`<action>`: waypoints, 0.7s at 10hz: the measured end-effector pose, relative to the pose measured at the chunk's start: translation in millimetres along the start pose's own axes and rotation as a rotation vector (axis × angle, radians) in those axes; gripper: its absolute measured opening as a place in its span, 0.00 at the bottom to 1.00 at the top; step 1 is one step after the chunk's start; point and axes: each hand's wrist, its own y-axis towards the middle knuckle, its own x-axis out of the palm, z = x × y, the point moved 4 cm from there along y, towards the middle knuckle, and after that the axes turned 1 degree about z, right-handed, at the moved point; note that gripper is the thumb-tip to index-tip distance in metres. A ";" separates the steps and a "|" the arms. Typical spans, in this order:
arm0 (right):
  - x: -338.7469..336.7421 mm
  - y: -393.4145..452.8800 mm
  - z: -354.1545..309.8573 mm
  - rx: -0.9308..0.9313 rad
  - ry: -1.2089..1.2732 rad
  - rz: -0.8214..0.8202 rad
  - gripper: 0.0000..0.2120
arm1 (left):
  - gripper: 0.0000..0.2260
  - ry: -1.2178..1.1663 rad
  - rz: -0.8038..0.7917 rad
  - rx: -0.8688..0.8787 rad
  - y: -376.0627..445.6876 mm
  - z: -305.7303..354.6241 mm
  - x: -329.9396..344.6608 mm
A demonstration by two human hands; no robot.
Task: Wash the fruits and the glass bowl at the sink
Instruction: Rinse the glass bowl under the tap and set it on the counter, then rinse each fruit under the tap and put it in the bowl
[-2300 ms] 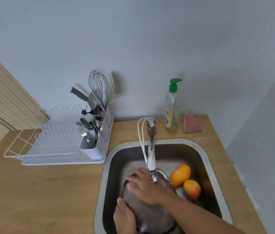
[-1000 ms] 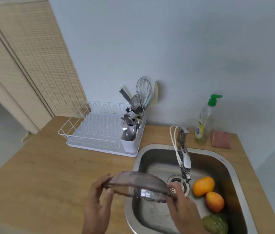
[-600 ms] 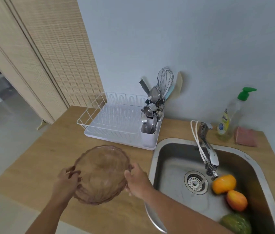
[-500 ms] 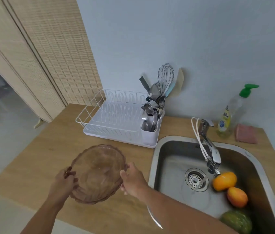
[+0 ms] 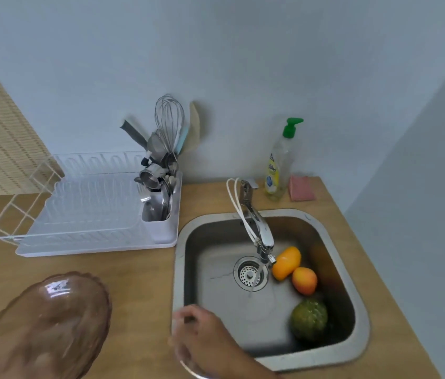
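Observation:
The brownish glass bowl (image 5: 43,326) fills the lower left, over the wooden counter, its outside facing me; whether it rests on the wood or is held up I cannot tell. My left hand is not visible. My right hand (image 5: 202,340) is blurred over the front left rim of the steel sink (image 5: 358,305), apart from the bowl and holding nothing. Three fruits lie at the right of the basin: an orange one (image 5: 287,262), an orange-red one (image 5: 304,280) and a bumpy green one (image 5: 309,320). A thin stream of water falls from the tap (image 5: 263,236) onto the drain (image 5: 248,273).
A white dish rack (image 5: 87,209) with a utensil holder (image 5: 161,192) full of cutlery and a whisk stands on the counter left of the sink. Behind the sink are a soap bottle (image 5: 277,165) and a pink sponge (image 5: 302,188). Walls close in at the back and right.
The bowl was lifted out of the sink and carried left over the counter. My right hand has let go of it and moved back to the sink's rim.

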 end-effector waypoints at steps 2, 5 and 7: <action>-173.7 -75.3 59.5 0.113 -0.199 0.581 0.07 | 0.23 -0.017 -0.361 0.099 -104.9 166.3 184.5; -296.0 6.9 33.7 -0.005 -0.369 0.625 0.13 | 0.06 -0.018 -0.676 -0.161 -131.2 306.4 365.5; -332.7 95.2 26.0 0.025 -0.482 0.587 0.18 | 0.08 -0.207 -0.517 -0.581 -81.2 301.2 430.7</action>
